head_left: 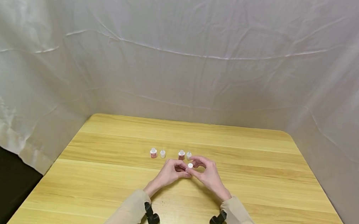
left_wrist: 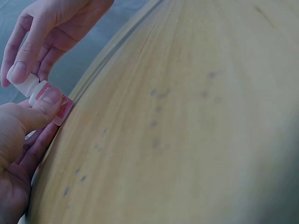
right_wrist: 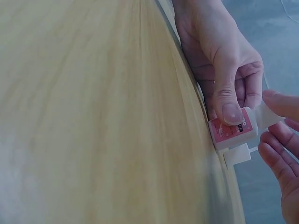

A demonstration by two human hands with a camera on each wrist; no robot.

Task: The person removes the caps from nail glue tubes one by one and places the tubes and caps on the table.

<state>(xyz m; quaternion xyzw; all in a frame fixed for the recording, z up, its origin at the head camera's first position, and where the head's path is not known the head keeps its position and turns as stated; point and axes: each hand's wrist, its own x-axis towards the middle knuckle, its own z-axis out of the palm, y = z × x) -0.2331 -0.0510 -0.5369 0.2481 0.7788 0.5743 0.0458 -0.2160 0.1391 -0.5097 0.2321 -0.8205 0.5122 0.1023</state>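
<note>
Near the middle of the table, my left hand (head_left: 168,174) grips a small white bottle (right_wrist: 234,134) with a pink-red label, its thumb across the label. Pinched between the thumb and fingers of my right hand (head_left: 208,174) is the bottle's white cap (left_wrist: 22,86). In the left wrist view the cap sits in line with the bottle's neck; whether it is tight or loose I cannot tell. The bottle is tilted in that view. Most of its body is hidden by the hands in the head view.
Just beyond the hands stand two more red-labelled bottles, one at the left (head_left: 153,154) and one nearer the hands (head_left: 181,155). Beside each is a white cap (head_left: 162,154) with a thin upright stem; the second cap (head_left: 189,155) is close to my right fingers. Pale curtains surround the wooden table (head_left: 111,191).
</note>
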